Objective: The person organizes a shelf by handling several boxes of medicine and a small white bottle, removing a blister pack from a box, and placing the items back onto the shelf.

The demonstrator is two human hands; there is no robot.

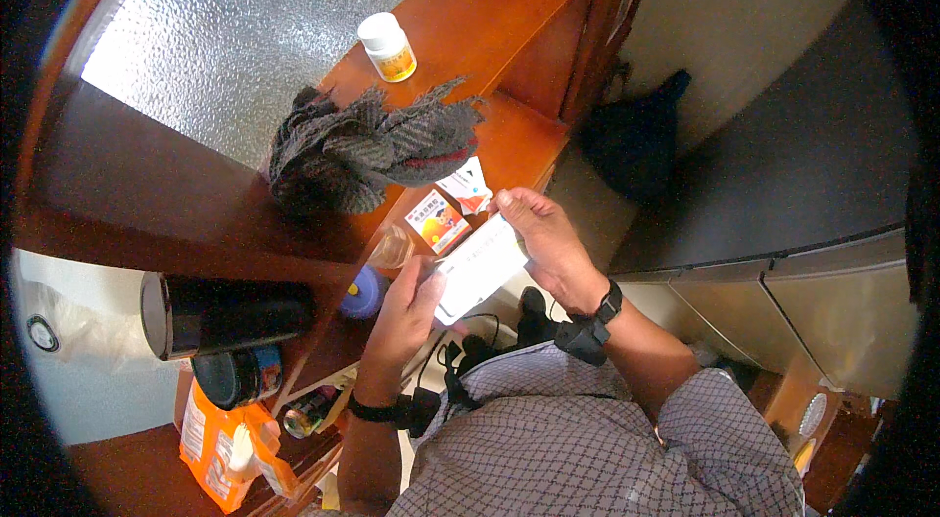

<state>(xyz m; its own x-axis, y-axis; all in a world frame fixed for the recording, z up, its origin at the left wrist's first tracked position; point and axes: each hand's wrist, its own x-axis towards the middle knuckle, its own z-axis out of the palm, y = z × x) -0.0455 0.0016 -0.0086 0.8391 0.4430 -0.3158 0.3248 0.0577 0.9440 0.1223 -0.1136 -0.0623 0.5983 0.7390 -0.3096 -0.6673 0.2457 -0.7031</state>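
Between my two hands I hold a white box (485,269), tilted and bright with glare; faint print shows on it. My left hand (404,308) grips its lower left end, and my right hand (542,241) has the upper right end, thumb on top. Just beyond it, an orange and white medicine box (438,222) with a cartoon picture lies on the wooden shelf (507,150). Beside that are white cards or flat packs (468,186), partly under a crumpled grey fringed scarf (374,150). Past the scarf stands a white bottle with a yellow label (388,48).
Left of me are a black cylinder (228,315), a dark round jar (228,377), an orange plastic bag (220,443) and a purple-blue lid (365,293). A clear container (393,247) sits near the shelf edge. A dark bag (635,135) hangs at the right, near a black surface (778,150).
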